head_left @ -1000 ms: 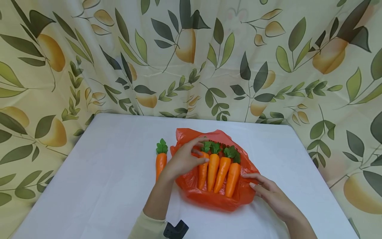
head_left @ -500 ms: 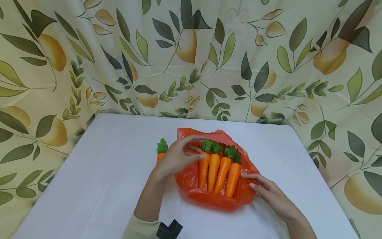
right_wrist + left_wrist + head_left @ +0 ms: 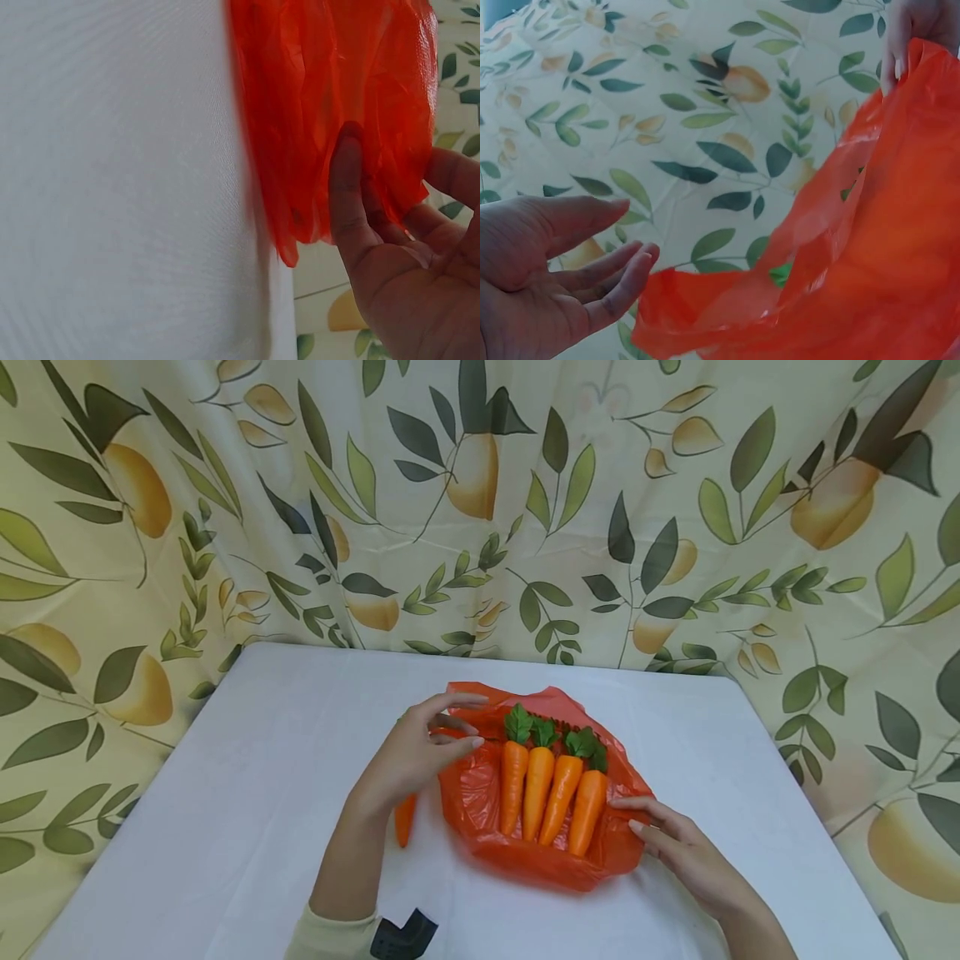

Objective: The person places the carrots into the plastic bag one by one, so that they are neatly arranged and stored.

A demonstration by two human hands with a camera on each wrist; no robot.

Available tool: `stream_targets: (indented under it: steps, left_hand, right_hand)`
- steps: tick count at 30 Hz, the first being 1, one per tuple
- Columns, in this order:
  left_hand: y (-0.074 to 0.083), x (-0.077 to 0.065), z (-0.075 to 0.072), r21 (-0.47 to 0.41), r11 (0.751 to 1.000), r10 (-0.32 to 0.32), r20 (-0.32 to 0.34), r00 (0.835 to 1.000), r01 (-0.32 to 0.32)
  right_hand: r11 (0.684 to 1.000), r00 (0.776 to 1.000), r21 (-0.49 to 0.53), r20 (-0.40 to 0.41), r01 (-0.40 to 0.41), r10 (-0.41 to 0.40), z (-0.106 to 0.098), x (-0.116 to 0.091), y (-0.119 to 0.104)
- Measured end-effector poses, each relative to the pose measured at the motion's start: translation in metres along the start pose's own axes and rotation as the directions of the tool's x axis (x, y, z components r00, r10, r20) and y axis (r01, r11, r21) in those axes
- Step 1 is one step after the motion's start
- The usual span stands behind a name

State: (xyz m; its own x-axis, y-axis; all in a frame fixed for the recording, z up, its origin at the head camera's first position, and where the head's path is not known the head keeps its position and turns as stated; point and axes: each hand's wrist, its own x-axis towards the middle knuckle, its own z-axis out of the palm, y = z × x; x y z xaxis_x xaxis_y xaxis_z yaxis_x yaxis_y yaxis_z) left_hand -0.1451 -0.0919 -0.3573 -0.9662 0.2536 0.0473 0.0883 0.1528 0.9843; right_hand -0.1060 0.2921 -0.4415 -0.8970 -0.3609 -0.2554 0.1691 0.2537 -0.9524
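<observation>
Several orange carrots [image 3: 540, 793] with green leafy tops lie side by side in a crumpled red plastic bag [image 3: 555, 864], its mouth spread wide. My left hand [image 3: 416, 747] hovers at the bag's left edge, fingers loosely bent and apart, holding nothing. The left wrist view shows that same hand [image 3: 562, 274] with a gap between thumb and fingers, beside the bag [image 3: 900, 247]. Under the left wrist, one more carrot [image 3: 405, 820] shows only its pointed lower end. My right hand [image 3: 678, 843] grips the bag's right side; thumb and fingers lie on both sides of the plastic [image 3: 322, 112].
A white-covered table [image 3: 247, 810] carries everything. Behind it hangs a curtain [image 3: 480, 568] printed with leaves and fruit. A black wrist mount [image 3: 405, 935] sits at the left sleeve [image 3: 330, 935].
My left hand has drawn back leftward from the leftmost carrot in the bag, now covering the loose carrot's top. The right hand stays in place on the bag.
</observation>
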Motion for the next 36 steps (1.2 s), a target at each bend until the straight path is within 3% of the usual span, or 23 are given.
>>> stream_targets:
  steps: [7, 18, 25, 30, 36]
  left_hand:
    - [-0.009, -0.005, -0.019, 0.056, 0.998, -0.009, -0.081, 0.997, 0.014]
    - [-0.025, -0.016, -0.042, 0.114, 0.989, -0.077, -0.129, 0.989, 0.092]
    - [-0.050, -0.026, -0.060, 0.140, 0.981, -0.116, -0.145, 0.983, 0.136]
    - [-0.071, -0.032, -0.071, 0.149, 0.965, -0.189, -0.165, 0.968, 0.214]
    - [-0.089, -0.032, -0.080, 0.119, 0.961, -0.231, -0.156, 0.960, 0.250]
  right_hand:
    - [1.000, 1.000, -0.010, -0.004, 0.013, -0.013, 0.000, -0.001, 0.000]
    - [1.000, 1.000, 0.011, -0.022, -0.009, 0.009, -0.002, 0.000, 0.001]
    - [1.000, 0.999, 0.008, -0.036, 0.013, -0.012, 0.000, 0.000, 0.000]
    - [1.000, 0.999, 0.008, -0.034, 0.022, -0.022, 0.001, 0.000, 0.000]
    - [0.999, 0.999, 0.008, -0.040, 0.033, -0.032, 0.001, 0.000, 0.001]
